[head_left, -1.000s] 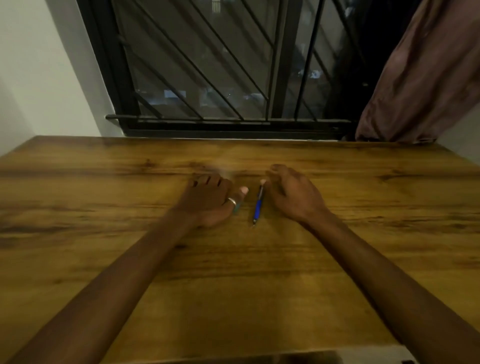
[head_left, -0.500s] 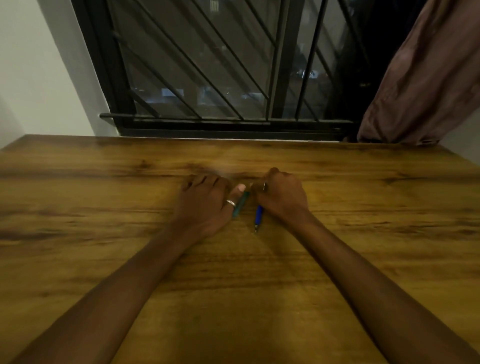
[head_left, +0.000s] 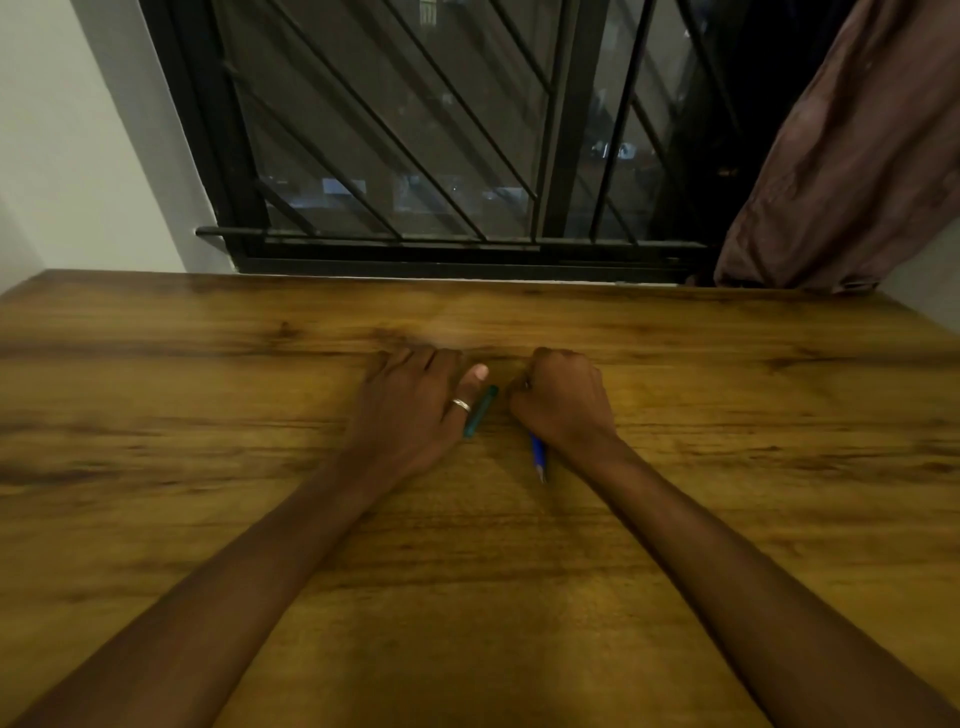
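The right hand (head_left: 563, 405) is now closing fully over the blue pen (head_left: 538, 453). A second ago that pen was lying bare on the worktop (head_left: 753, 426) between the two hands, with the right fingertips only reaching for its far end. Now its fingers (head_left: 550, 364) are curling into a fist around the barrel, so only the lower end and the tip are showing, pointing back toward the person and lying just above the wood or on it; I cannot tell which. The left hand (head_left: 410, 410) is hardly shifting at all. It is resting palm down, its fingers lying flat and close together and holding nothing, the ringed thumb stretching out alongside the teal piece (head_left: 481, 410), perhaps a cap or a short pen, which is staying on the worktop just beside the thumb. To my eye the grasp is made and the lift is coming next. The overhand fist is looking awkward for writing, so some re-gripping is probably ahead.
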